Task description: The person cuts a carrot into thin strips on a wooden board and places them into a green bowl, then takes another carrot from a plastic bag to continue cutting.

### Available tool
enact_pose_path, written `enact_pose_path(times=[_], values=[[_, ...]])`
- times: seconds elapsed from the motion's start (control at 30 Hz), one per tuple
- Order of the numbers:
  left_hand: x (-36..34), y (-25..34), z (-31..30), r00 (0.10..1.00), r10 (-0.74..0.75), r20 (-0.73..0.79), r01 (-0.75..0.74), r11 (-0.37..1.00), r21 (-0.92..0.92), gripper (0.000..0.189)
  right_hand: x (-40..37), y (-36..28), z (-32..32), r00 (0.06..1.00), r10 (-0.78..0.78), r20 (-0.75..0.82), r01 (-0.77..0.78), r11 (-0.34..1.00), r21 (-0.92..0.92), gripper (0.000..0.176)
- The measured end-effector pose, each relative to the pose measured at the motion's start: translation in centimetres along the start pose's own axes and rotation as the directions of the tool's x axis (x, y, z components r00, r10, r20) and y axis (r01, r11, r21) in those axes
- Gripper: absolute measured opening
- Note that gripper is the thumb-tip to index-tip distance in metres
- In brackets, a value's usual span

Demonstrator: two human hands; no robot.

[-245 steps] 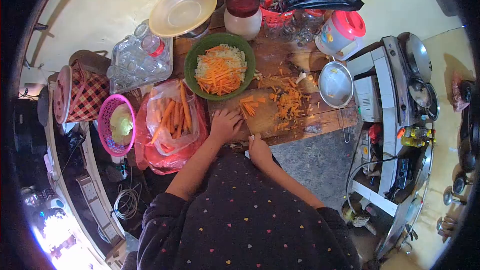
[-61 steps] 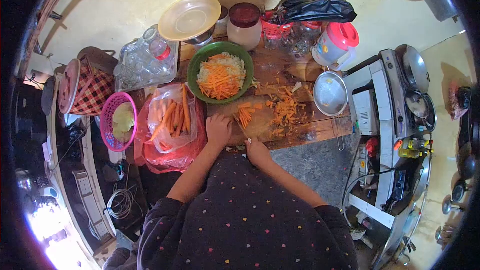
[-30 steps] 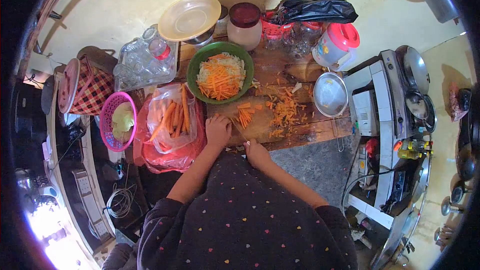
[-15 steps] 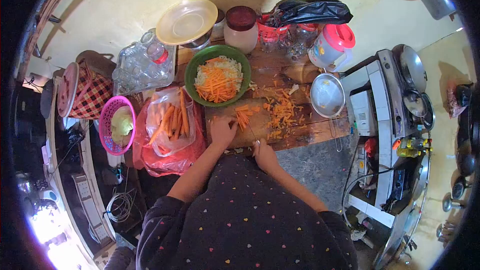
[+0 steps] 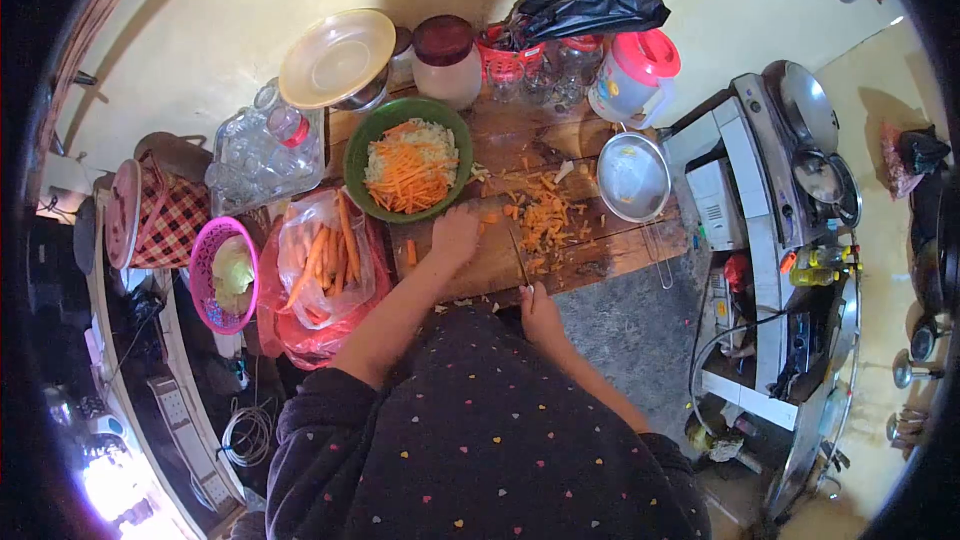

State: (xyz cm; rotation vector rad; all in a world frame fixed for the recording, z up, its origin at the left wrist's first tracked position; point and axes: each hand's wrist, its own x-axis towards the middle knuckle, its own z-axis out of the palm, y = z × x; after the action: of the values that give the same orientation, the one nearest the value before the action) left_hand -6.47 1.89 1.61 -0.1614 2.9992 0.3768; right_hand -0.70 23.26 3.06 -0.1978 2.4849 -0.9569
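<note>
My left hand [image 5: 456,232] is over the wooden cutting board [image 5: 480,275], close below the rim of a green bowl [image 5: 357,185]. Its fingers are curled inward, and whatever they hold is hidden. Shredded carrot [image 5: 410,180] lies in the bowl beside pale shreds [image 5: 440,144]. A knife [image 5: 519,256] is in my right hand [image 5: 541,312], its blade pointing away from me over the board. Carrot scraps [image 5: 545,225] are scattered right of the blade. One short carrot piece [image 5: 411,252] rests at the board's left side.
Left of the board, whole carrots [image 5: 320,265] lie in a plastic bag on a red bag [image 5: 290,340]. A pink basket [image 5: 199,285] holds a pale green vegetable. A strainer [image 5: 634,178] sits to the right; jars and a pitcher [image 5: 635,80] line the wall.
My left hand has moved up toward the bowl, and the cut carrot strips beside it have left their place on the board. The knife hand has shifted slightly; the whole view has also shifted.
</note>
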Motion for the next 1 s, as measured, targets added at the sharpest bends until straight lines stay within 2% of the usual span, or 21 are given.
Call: enact_pose_path(times=[0.07, 0.17, 0.27, 0.37, 0.47, 0.57, 0.7, 0.77, 0.87, 0.97, 1.0], values=[[0.2, -0.4, -0.3, 0.998, 0.067, -0.01, -0.068, 0.996, -0.056, 0.017, 0.0, 0.0, -0.2, 1.0, -0.021, -0.008, 0.021, 1.0, -0.001, 0.035], [0.7, -0.8, -0.3, 0.992, 0.129, -0.01, -0.128, 0.964, -0.232, 0.018, 0.1, 0.8, 0.2, 1.0, -0.003, -0.013, 0.003, 1.0, -0.017, 0.035], [1.0, 0.1, -1.2, 0.998, 0.069, 0.004, -0.063, 0.926, -0.372, 0.021, 0.0, 0.6, 0.0, 1.0, -0.011, -0.027, 0.012, 1.0, 0.023, 0.033], [1.5, -0.9, 1.0, 0.981, 0.182, -0.064, -0.193, 0.931, -0.31, 0.022, 0.1, 0.3, -0.3, 0.999, 0.043, 0.009, -0.043, 0.999, 0.009, 0.034], [1.1, -0.3, -0.3, 0.987, 0.162, 0.003, -0.154, 0.943, -0.295, 0.023, 0.0, 0.4, -0.4, 0.999, 0.049, 0.007, -0.049, 0.999, 0.022, 0.034], [1.3, -0.6, 0.6, 0.963, 0.22, -0.153, -0.245, 0.953, -0.177, 0.022, 0.0, 0.9, -0.2, 1.0, 0.017, -0.015, -0.017, 0.999, 0.039, 0.034], [1.5, 0.3, -1.1, 0.971, 0.237, -0.043, -0.241, 0.958, -0.157, 0.019, 0.0, 0.0, -0.9, 0.998, 0.056, 0.03, -0.057, 0.998, 0.012, 0.034], [1.1, 0.5, -1.3, 0.973, 0.228, -0.038, -0.231, 0.955, -0.187, 0.017, 0.2, 0.2, -0.6, 0.999, 0.034, 0.017, -0.034, 0.999, 0.013, 0.034], [0.3, 0.0, -0.9, 0.948, 0.142, -0.284, -0.238, 0.909, -0.342, 0.016, 0.4, 0.3, -0.5, 0.999, 0.016, 0.046, -0.017, 1.0, 0.02, 0.035], [-1.8, -0.8, -2.6, 0.967, -0.08, -0.24, -0.089, 0.779, -0.621, 0.015, 0.6, 0.2, -0.1, 0.989, -0.057, 0.14, 0.055, 0.998, 0.017, 0.038], [-2.6, -1.4, -2.8, 0.96, -0.113, -0.255, -0.072, 0.782, -0.619, 0.015, 0.7, 0.2, 0.2, 0.975, -0.1, 0.197, 0.1, 0.995, 0.009, 0.039]])
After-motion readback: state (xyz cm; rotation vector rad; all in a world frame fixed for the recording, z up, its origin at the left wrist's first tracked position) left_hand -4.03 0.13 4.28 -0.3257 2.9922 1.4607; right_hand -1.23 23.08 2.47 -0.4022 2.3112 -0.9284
